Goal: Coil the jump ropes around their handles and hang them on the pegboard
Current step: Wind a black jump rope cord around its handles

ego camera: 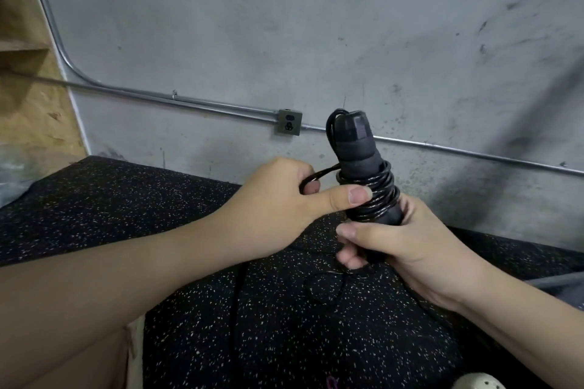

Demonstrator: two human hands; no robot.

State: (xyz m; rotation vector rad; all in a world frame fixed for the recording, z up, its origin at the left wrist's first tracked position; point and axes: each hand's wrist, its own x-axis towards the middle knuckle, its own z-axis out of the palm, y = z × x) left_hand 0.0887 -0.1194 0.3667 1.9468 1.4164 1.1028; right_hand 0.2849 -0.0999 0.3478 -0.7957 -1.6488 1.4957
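Black jump rope handles (358, 148) stand upright in front of me, gripped at their lower end by my right hand (401, 249). Several turns of the glossy black rope (373, 196) circle the handles' middle. My left hand (284, 196) sits just left of the handles, its fingers curled round a loop of the rope that runs off the coil, its thumb pressing against the wound turns. A loose stretch of rope (325, 287) lies on the floor below my hands. No pegboard is in view.
Black speckled rubber flooring (189, 230) spreads under my hands. A grey concrete wall (284, 41) rises behind, with a metal conduit (189, 103) and an outlet box (289, 122). Plywood (28, 88) stands at the left.
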